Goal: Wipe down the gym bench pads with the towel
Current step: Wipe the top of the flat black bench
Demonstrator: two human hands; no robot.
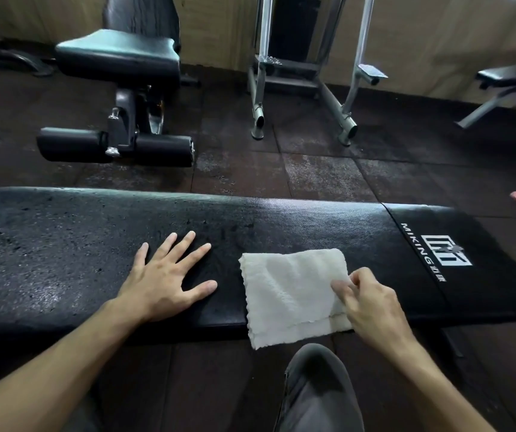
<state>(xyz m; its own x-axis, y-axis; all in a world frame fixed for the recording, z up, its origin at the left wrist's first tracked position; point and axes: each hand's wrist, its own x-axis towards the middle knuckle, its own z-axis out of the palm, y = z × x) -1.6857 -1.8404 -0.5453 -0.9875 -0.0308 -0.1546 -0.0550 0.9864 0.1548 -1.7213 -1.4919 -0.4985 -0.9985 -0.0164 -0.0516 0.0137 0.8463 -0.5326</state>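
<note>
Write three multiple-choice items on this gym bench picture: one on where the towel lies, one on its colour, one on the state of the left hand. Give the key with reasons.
1. Where does the towel lie?
A. on the floor beside the bench
B. on the bench pad, its near edge hanging over the pad's near side
C. on the seat of the far machine

2. What colour is the towel?
A. white
B. red
C. blue

3. How is the left hand?
A. curled round the towel
B. raised clear of the bench
C. flat on the pad, fingers spread

Key: 1 B, the towel rests on the black pad between the left hand and the printed logo and overhangs the near edge. 2 A, the cloth is plainly white against the black pad. 3 C, the palm is down on the pad apart from the towel, while the right hand pinches the towel.
</note>
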